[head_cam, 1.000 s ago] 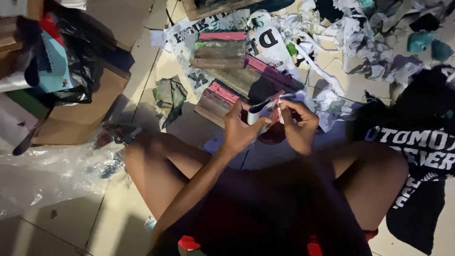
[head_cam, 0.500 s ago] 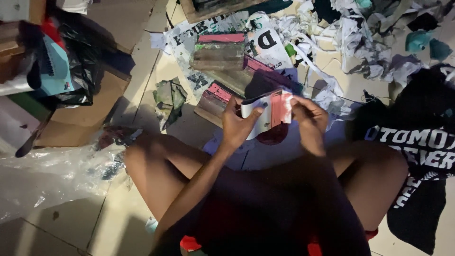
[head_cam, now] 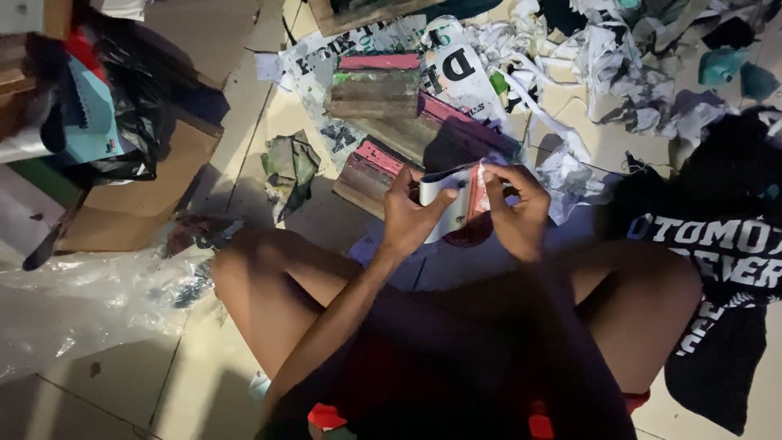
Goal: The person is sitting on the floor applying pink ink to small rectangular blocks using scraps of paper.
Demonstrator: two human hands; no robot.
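Sitting cross-legged on a tiled floor (head_cam: 204,375), seen from the head cam: both hands meet at centre frame, just above the knees. Left hand (head_cam: 410,218) grips the white side of a small folded paper piece (head_cam: 453,205), thumb on its face, fingers wrapped behind. Right hand (head_cam: 515,210) pinches the red-pink edge of the same piece at the top, fingertips curled over it. So both hands are clenched on the paper, which is held up off the floor.

At 12 o'clock from the hands, w/ little gap, lies a stack of flat pink-edged blocks (head_cam: 383,85) on printed newspaper (head_cam: 452,61). Crumpled paper scraps (head_cam: 619,65) spread at 1 o'clock. Black printed cloth (head_cam: 717,269) sits at 3 o'clock, touching the right knee. Cardboard box (head_cam: 130,195) w/ a black bag (head_cam: 134,106) at 10 o'clock, well apart. Clear plastic sheet (head_cam: 81,301) at 8 o'clock, beside the left knee.
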